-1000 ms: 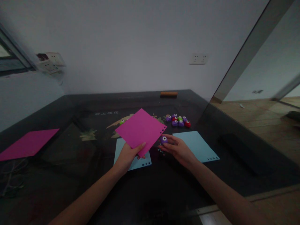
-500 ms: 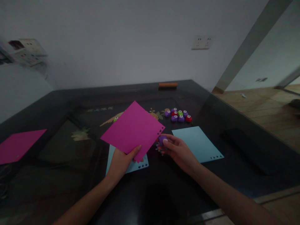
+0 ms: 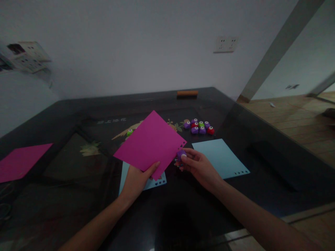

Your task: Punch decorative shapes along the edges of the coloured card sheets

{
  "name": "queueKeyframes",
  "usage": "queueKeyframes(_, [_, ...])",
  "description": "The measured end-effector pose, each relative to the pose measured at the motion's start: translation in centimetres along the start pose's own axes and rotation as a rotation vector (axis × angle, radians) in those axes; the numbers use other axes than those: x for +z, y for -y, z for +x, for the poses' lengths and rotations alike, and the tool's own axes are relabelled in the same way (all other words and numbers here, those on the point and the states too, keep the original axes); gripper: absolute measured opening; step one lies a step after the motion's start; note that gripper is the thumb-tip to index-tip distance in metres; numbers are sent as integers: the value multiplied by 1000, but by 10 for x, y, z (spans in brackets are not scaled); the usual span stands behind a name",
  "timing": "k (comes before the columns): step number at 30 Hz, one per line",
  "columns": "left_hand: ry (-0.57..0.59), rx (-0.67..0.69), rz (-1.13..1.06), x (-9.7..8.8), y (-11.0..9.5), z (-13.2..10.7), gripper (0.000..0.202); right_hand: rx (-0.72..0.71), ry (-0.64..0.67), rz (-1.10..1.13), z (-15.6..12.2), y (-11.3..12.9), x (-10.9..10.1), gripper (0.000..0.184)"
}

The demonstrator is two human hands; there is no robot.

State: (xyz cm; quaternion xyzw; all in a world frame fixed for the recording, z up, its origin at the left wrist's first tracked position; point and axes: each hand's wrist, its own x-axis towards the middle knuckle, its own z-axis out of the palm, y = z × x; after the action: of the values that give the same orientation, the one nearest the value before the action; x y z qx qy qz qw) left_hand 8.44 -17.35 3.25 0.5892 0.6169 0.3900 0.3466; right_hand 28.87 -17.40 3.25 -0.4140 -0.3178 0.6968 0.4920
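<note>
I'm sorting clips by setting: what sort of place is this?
Probably a room in a home or office: a dark glossy table, a wall socket and a wood-look floor suggest it.

Holds a pink sheet [image 3: 150, 143] in left grip [image 3: 134, 182], purple punch [image 3: 180, 154] in right grip [image 3: 202, 168], close together above the dark worktop [image 3: 167, 205].

A dark, glossy table [image 3: 204, 209] stands against a pale wall [image 3: 131, 45] beside tan flooring [image 3: 280, 113]
</note>
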Motion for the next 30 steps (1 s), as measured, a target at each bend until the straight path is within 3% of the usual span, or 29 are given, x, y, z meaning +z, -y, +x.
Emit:
queueKeyframes(10, [-81, 83, 24, 2, -2, -1, 24, -22, -15, 29, -1, 0, 2, 39])
queueKeyframes(30, [-25, 96, 32, 3, -4, -2, 28, -63, 16, -43, -3, -4, 3, 29])
